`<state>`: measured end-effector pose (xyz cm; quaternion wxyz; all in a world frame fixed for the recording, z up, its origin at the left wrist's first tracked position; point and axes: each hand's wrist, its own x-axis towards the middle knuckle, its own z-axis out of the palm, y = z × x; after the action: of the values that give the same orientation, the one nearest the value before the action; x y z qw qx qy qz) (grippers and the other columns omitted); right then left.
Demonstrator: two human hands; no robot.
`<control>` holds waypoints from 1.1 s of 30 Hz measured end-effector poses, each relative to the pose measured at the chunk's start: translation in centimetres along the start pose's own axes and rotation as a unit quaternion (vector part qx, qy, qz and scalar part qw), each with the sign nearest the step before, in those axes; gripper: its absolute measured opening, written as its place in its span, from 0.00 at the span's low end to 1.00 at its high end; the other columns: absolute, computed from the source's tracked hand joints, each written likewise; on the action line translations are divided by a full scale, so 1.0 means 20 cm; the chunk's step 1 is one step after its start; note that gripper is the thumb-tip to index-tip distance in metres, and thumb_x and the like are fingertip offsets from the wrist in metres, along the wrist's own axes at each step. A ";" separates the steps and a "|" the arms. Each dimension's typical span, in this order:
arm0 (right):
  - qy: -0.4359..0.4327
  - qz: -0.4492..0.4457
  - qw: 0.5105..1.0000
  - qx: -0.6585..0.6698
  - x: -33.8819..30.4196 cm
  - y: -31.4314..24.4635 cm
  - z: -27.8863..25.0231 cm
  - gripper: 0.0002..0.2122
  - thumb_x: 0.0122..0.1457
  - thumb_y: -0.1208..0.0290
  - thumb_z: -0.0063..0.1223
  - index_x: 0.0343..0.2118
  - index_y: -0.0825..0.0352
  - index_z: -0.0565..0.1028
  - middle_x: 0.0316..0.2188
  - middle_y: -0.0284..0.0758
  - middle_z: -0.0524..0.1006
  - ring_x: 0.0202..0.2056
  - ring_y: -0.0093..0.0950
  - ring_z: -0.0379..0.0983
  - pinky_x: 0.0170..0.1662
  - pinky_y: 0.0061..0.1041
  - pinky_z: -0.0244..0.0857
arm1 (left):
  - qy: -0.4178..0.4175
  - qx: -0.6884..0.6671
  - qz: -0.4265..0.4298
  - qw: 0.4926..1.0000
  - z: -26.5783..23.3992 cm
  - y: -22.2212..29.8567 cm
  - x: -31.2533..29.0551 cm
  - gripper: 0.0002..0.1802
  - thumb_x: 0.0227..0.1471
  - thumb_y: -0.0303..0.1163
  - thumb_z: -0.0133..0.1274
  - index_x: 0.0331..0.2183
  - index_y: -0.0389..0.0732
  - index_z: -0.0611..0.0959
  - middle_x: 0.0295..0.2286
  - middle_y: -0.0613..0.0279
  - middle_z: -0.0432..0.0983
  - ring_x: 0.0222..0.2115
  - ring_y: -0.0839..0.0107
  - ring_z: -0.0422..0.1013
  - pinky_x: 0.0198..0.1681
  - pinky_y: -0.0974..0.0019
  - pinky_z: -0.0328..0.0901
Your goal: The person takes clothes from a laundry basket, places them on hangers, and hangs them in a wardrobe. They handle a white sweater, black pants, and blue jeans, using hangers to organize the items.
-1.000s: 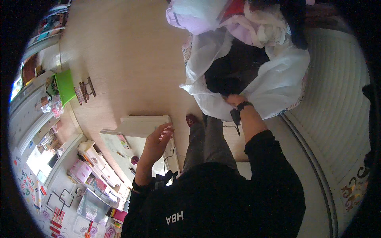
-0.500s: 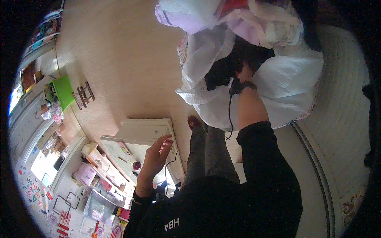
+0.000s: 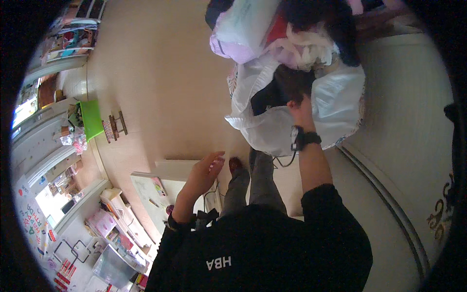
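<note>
A large white bag (image 3: 338, 104) with a patterned outer edge stands gaping in front of me, black cloth (image 3: 266, 99) inside its mouth. My right hand (image 3: 301, 108) reaches over the near rim, its fingers closed on a dark brown cloth (image 3: 293, 82); the fingertips are partly hidden. A black strap with a small device (image 3: 304, 138) circles that wrist, and a cord hangs from it. Away to the left, my left hand (image 3: 206, 168) hovers near a white table, holding nothing, fingers loosely bent and apart.
Beyond the bag lie piled clothes and a lilac see-through package (image 3: 243, 31). A pale cabinet panel (image 3: 399, 117) bounds the right side. At left are a white table (image 3: 146, 192), a small wooden stool (image 3: 114, 127), a green bin (image 3: 91, 119) and cluttered shelves. My shoe (image 3: 235, 164) shows below.
The view has shifted. My right hand shows more clearly at the bag's near side, with the brown cloth drawn up in it. My left hand stays free and has moved slightly forward.
</note>
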<state>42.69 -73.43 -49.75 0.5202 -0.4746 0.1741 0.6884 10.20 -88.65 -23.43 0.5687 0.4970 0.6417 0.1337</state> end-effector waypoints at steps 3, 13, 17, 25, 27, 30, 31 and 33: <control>-0.055 -0.045 0.997 -0.035 -0.34 0.07 0.15 0.09 0.54 0.70 0.53 0.39 0.59 0.72 0.35 0.29 0.74 0.33 0.26 0.68 0.32 0.25 0.61 | 0.001 -0.008 0.030 1.000 -0.04 0.02 -0.05 0.17 0.55 0.33 0.49 0.47 0.41 0.72 0.33 0.54 0.76 0.34 0.67 0.73 0.37 0.65 0.67; -0.299 -0.176 0.923 -0.164 -1.62 0.28 0.44 0.25 0.49 0.73 0.59 0.52 0.66 0.65 0.47 0.32 0.71 0.47 0.30 0.67 0.50 0.30 0.62 | -0.083 -0.170 0.018 0.982 -0.31 0.03 -0.27 0.30 0.57 0.51 0.42 0.54 0.43 0.65 0.44 0.56 0.72 0.41 0.62 0.71 0.41 0.63 0.67; -0.331 -0.277 0.872 -0.234 -1.98 0.40 0.37 0.28 0.51 0.77 0.54 0.56 0.67 0.59 0.53 0.35 0.65 0.53 0.31 0.62 0.56 0.31 0.56 | -0.160 -0.435 0.084 0.882 -0.36 0.11 -0.40 0.36 0.54 0.57 0.44 0.53 0.39 0.66 0.47 0.54 0.69 0.45 0.60 0.68 0.45 0.58 0.66; -0.301 -0.273 0.846 -0.345 -2.39 0.56 0.02 0.28 0.54 0.72 0.54 0.58 0.67 0.58 0.53 0.37 0.66 0.52 0.33 0.64 0.56 0.33 0.57 | -0.340 -0.623 0.248 0.659 -0.29 0.38 -0.37 0.26 0.56 0.45 0.45 0.53 0.42 0.68 0.49 0.55 0.68 0.47 0.56 0.67 0.48 0.59 0.63; -0.321 -0.257 0.862 -0.296 -2.44 0.57 -0.06 0.24 0.56 0.67 0.54 0.54 0.64 0.63 0.48 0.37 0.71 0.48 0.32 0.68 0.51 0.33 0.63 | -0.363 -0.607 0.254 0.660 -0.24 0.48 -0.37 0.25 0.56 0.43 0.45 0.52 0.41 0.68 0.49 0.55 0.68 0.47 0.56 0.67 0.48 0.60 0.63; -0.219 -0.321 0.861 -0.327 -2.60 0.54 -0.20 0.21 0.57 0.65 0.53 0.52 0.64 0.65 0.46 0.36 0.72 0.45 0.31 0.71 0.47 0.30 0.66 | -0.378 -0.559 0.264 0.689 -0.15 0.64 -0.42 0.24 0.56 0.41 0.45 0.52 0.41 0.69 0.49 0.56 0.68 0.47 0.56 0.67 0.49 0.61 0.63; -0.136 -0.330 0.868 -0.346 -2.65 0.53 -0.21 0.22 0.58 0.66 0.51 0.54 0.63 0.63 0.49 0.38 0.69 0.45 0.34 0.71 0.48 0.31 0.65 | -0.378 -0.536 0.271 0.705 -0.12 0.69 -0.44 0.24 0.56 0.41 0.45 0.52 0.41 0.69 0.49 0.56 0.68 0.47 0.56 0.67 0.49 0.61 0.63; -0.173 -0.422 0.825 -0.332 -2.84 0.54 -0.27 0.24 0.58 0.56 0.49 0.53 0.65 0.63 0.49 0.37 0.69 0.46 0.32 0.70 0.48 0.30 0.64 | -0.365 -0.475 0.301 0.742 -0.07 0.78 -0.51 0.23 0.56 0.39 0.45 0.51 0.41 0.70 0.48 0.56 0.69 0.47 0.56 0.67 0.49 0.61 0.62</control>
<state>36.19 -112.95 -7.64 0.5926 -0.5186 -0.3758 0.4886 15.14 -88.90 -5.38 0.8519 0.3404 0.0550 0.3941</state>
